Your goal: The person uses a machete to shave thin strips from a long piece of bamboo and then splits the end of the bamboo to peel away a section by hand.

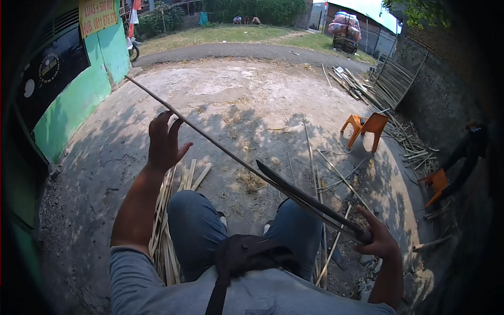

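Note:
A long thin dark strip (210, 137) runs slantwise from the upper left down over my knees to the right. Against its upper part is my left hand (167, 139), palm toward the strip, with fingers spread and thumb apart. My right hand (378, 236) is wrapped round the handle end of a long dark blade (310, 199), whose tip points up and left. Blade and strip lie along each other, and the strip's lower end reaches the right hand. Light split strips (167, 231) lie on the ground beside my left leg.
An orange chair (371, 126) stands on the right. Behind it, poles and strips (357, 84) lie near the wall. At the far right, a person in dark clothing (467, 152) is beside another orange chair (437, 184). A green wall (79, 105) borders the left side.

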Action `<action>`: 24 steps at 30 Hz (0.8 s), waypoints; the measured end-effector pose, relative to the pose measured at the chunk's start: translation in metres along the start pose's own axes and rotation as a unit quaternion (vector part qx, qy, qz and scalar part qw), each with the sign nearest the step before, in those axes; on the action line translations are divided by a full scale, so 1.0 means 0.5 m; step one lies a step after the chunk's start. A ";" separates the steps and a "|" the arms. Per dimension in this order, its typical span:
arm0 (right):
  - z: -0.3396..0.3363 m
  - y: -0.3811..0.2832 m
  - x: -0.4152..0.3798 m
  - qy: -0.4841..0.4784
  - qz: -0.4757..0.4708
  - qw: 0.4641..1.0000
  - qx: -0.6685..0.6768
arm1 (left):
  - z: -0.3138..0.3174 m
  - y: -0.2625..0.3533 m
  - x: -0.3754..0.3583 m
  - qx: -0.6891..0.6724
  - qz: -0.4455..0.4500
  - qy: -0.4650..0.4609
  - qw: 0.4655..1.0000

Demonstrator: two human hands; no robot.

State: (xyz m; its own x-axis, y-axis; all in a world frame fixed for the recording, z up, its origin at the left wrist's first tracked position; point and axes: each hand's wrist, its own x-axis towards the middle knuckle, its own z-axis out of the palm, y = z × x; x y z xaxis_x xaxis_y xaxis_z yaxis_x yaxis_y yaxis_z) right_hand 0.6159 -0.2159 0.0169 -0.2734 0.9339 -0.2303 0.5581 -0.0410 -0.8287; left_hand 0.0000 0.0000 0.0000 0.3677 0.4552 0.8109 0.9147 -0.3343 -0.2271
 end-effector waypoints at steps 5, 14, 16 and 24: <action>-0.005 -0.051 0.003 -0.031 -0.012 0.999 0.014 | -0.011 -0.055 -0.051 -0.003 -0.063 0.194 0.979; -0.008 -0.070 0.022 -0.090 -0.038 0.994 -0.040 | -0.193 -0.093 -0.050 0.033 -0.109 -0.061 0.992; -0.022 -0.038 0.037 -0.085 -0.019 0.995 0.041 | -0.198 -0.103 -0.069 -0.003 -0.077 -0.096 0.992; -0.156 -0.079 0.085 0.150 -0.094 0.983 -0.046 | -0.243 -0.048 -0.161 -0.034 -0.149 -0.234 0.960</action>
State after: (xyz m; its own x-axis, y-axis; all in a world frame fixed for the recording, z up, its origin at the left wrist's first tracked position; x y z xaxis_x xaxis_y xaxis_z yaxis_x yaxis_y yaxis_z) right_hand 0.6435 -0.1469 0.0799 -0.1420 0.9853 0.0948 0.5930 0.1614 -0.7889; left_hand -0.0718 -0.1289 0.0054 0.1419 0.8543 0.5000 0.9837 -0.1782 0.0253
